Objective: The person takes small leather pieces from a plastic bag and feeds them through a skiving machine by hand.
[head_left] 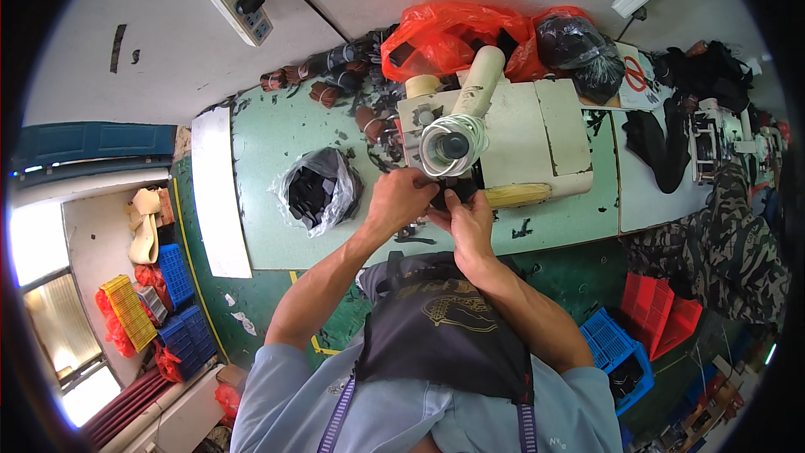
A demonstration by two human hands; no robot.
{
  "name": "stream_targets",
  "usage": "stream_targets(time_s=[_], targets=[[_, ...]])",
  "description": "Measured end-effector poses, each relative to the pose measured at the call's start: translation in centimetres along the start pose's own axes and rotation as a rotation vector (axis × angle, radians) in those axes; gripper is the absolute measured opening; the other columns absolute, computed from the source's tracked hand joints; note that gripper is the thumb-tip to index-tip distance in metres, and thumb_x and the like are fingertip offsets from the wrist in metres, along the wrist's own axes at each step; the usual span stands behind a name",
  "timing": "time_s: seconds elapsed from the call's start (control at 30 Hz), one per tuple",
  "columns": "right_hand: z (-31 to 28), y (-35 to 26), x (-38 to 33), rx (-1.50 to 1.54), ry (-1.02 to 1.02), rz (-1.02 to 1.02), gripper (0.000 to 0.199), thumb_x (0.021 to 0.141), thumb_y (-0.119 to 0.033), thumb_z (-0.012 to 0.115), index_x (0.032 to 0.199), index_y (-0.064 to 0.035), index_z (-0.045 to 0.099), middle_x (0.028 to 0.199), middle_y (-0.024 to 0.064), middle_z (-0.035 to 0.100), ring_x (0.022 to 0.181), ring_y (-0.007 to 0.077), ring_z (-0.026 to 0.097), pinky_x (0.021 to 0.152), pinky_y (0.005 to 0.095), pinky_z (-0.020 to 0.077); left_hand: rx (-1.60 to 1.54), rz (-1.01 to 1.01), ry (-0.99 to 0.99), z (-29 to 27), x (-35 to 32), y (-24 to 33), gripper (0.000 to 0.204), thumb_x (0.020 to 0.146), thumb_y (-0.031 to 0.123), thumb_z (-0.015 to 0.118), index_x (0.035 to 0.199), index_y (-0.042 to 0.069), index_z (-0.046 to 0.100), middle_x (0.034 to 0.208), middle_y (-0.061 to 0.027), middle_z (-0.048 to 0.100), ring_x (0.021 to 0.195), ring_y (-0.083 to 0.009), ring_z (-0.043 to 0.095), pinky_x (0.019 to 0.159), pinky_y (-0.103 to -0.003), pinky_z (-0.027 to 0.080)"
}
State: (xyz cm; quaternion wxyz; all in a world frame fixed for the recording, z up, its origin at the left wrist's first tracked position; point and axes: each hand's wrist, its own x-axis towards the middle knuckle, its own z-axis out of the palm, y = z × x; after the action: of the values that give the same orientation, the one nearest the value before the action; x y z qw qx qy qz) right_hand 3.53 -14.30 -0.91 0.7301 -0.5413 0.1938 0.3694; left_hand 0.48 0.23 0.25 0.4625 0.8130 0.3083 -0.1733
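My left hand (404,200) and my right hand (468,225) are close together at the near edge of a cream-coloured machine (524,130). Both pinch a small black piece (455,190) that looks like fabric; the fingers cover much of it. Right above them is the machine's round head (453,145), wrapped in a coil of white cord. To the left of my left hand, a clear plastic bag (350,189) stands on the green table (268,138), holding many small black pieces (312,198).
Dark and brown tied bundles (325,94) lie along the table's back. Beyond the machine are a red plastic bag (453,33) and a black bag (579,46). A person in camouflage clothing (721,235) is at the right. Blue (616,340) and red crates (658,310) stand on the floor.
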Motion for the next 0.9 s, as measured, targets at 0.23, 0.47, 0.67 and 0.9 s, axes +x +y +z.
stream_targets(time_s=[0.23, 0.47, 0.67, 0.9], targets=[[-0.4, 0.3, 0.3, -0.035, 0.031, -0.004, 0.015, 0.102, -0.006, 0.056, 0.11, 0.001, 0.045, 0.1, 0.0143, 0.065, 0.081, 0.0238, 0.074, 0.074, 0.0321, 0.0654, -0.076, -0.002, 0.022, 0.3, -0.3, -0.6, 0.028, 0.087, 0.027, 0.071, 0.099, 0.003, 0.076, 0.078, -0.011, 0.076, 0.075, -0.0232, 0.075, 0.072, -0.036, 0.058], [-0.3, 0.2, 0.1, -0.028, 0.053, -0.016, 0.02, 0.102, -0.006, 0.056, 0.111, 0.0019, 0.039, 0.102, 0.018, 0.064, 0.082, 0.025, 0.074, 0.075, 0.0323, 0.0655, -0.109, 0.024, 0.058, 0.8, -0.3, -1.1, 0.027, 0.087, 0.027, 0.072, 0.099, 0.003, 0.076, 0.079, -0.0106, 0.076, 0.073, -0.0234, 0.075, 0.071, -0.036, 0.058], [-0.8, 0.8, 1.0, -0.044, 0.05, -0.053, 0.024, 0.101, -0.005, 0.056, 0.11, 0.0008, 0.034, 0.102, 0.0186, 0.062, 0.083, 0.0274, 0.074, 0.076, 0.0335, 0.0653, 0.027, -0.001, 0.03, 0.3, 0.2, 0.7, 0.027, 0.087, 0.028, 0.072, 0.1, 0.004, 0.075, 0.081, -0.0101, 0.077, 0.075, -0.0225, 0.076, 0.073, -0.036, 0.058], [-0.5, 0.6, 0.3, -0.016, 0.069, -0.066, 0.029, 0.101, -0.005, 0.057, 0.111, -0.0005, 0.03, 0.103, 0.0182, 0.059, 0.083, 0.027, 0.074, 0.076, 0.0352, 0.065, -0.069, 0.024, 0.019, 0.4, 0.2, -0.5, 0.024, 0.087, 0.024, 0.072, 0.098, 0.003, 0.075, 0.081, -0.0101, 0.077, 0.072, -0.0224, 0.075, 0.073, -0.035, 0.058]])
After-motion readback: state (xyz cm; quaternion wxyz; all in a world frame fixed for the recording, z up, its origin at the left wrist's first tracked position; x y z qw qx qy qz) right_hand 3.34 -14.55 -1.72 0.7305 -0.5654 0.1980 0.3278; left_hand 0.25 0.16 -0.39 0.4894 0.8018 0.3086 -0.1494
